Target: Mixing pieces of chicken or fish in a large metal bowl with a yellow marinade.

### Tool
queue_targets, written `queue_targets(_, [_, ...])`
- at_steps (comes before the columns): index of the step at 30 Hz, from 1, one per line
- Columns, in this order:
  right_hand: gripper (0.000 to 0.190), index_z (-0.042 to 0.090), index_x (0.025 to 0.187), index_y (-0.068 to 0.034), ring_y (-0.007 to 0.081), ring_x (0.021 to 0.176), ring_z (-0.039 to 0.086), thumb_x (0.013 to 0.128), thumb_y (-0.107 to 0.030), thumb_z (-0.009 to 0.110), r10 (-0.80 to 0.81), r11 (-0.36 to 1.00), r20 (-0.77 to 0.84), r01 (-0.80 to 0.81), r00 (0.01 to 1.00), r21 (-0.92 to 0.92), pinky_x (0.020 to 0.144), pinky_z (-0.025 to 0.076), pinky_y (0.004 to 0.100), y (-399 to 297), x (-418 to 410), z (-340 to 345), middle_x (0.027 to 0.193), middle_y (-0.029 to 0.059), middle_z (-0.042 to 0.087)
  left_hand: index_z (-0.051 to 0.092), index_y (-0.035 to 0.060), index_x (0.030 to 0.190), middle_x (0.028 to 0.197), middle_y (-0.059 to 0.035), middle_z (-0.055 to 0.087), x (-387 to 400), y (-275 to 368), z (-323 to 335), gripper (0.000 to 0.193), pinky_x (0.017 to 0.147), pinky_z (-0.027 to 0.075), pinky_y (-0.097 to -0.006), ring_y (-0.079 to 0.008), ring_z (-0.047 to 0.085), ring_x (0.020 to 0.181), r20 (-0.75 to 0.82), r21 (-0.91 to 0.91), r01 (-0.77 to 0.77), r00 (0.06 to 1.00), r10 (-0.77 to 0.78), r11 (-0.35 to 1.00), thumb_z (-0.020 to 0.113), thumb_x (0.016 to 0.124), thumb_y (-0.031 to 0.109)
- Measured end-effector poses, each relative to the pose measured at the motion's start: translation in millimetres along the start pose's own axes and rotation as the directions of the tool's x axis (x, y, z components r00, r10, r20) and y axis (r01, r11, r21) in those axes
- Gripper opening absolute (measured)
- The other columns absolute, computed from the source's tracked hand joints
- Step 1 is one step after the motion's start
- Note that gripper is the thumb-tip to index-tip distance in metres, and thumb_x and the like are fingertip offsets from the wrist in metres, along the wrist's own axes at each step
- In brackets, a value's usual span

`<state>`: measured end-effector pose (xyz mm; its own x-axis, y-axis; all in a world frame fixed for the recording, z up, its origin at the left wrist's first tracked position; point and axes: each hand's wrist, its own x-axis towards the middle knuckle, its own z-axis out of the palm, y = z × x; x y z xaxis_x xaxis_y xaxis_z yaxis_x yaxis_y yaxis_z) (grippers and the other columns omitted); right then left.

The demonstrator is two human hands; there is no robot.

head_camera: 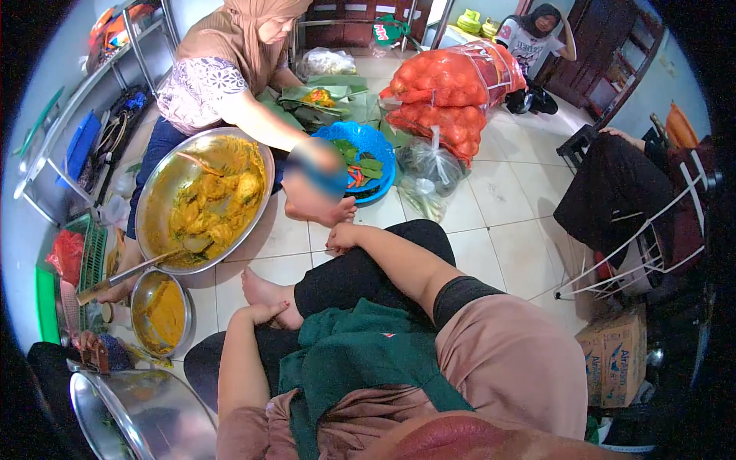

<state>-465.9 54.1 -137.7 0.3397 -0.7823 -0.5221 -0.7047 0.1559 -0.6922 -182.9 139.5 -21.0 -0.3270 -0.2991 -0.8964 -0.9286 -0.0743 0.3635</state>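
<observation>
My left hand rests over my bare ankle, its fingers partly hidden from view. On my bent knee lies my right hand, fingers curled down, with no object visible in it. Ahead of me is a large metal basin of yellow-sauced food, a long-handled ladle lying across its rim. A smaller metal bowl of orange-yellow paste stands beside it. Beyond my right hand, a blue plastic basket holds green leaves and red chillies. A person opposite reaches towards it over banana leaves.
Red mesh sacks of round produce and clear plastic bags stand on the tiles. A big metal pot is at lower left. Another person sits at the back right, and one beside a white metal rack. A cardboard box is at right.
</observation>
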Motion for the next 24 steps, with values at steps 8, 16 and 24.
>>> queue_targets(8, [0.024, 0.060, 0.086, 0.000, 0.0172, 0.053, 0.055, 0.073, -0.020, 0.054, 0.018, 0.999, 0.022, -0.019, 1.000, 0.026, 0.048, 0.046, 0.0278, -3.8, -0.8, 0.1, 0.067, 0.0099, 0.058, 0.053, -0.0110, 0.097, 0.096, -0.0180, 0.057, 86.5, -66.4, 5.5, 0.082, 0.086, 0.036, -0.0253, -0.0223, 0.054, 0.090, 0.104, -0.247, 0.049, 0.994, -0.024, 0.968, 0.035, 0.073, 0.065])
queue_targets(16, [0.023, 0.061, 0.086, -0.001, 0.0165, 0.053, 0.055, 0.073, -0.020, 0.054, 0.009, 1.000, 0.014, -0.010, 1.000, 0.008, 0.048, 0.046, 0.0279, -1.2, 0.1, 0.5, 0.067, 0.0097, 0.059, 0.058, -0.0064, 0.090, 0.094, -0.0152, 0.058, 46.3, -32.8, 2.3, 0.077, 0.083, 0.036, -0.0249, -0.0210, 0.055, 0.086, -0.012, -0.066, 0.049, 0.999, -0.050, 0.997, 0.035, 0.073, 0.065])
queue_targets(24, [0.024, 0.061, 0.085, -0.002, 0.0161, 0.053, 0.055, 0.072, -0.021, 0.055, 0.001, 1.000, 0.013, 0.000, 1.000, -0.030, 0.048, 0.045, 0.0278, -2.8, 2.8, 0.6, 0.067, 0.0091, 0.059, 0.059, -0.0049, 0.090, 0.095, -0.0148, 0.058, 30.4, -26.1, 1.0, 0.078, 0.085, 0.034, -0.0240, -0.0212, 0.053, 0.090, -0.041, -0.024, 0.050, 0.998, -0.051, 0.998, 0.033, 0.072, 0.067])
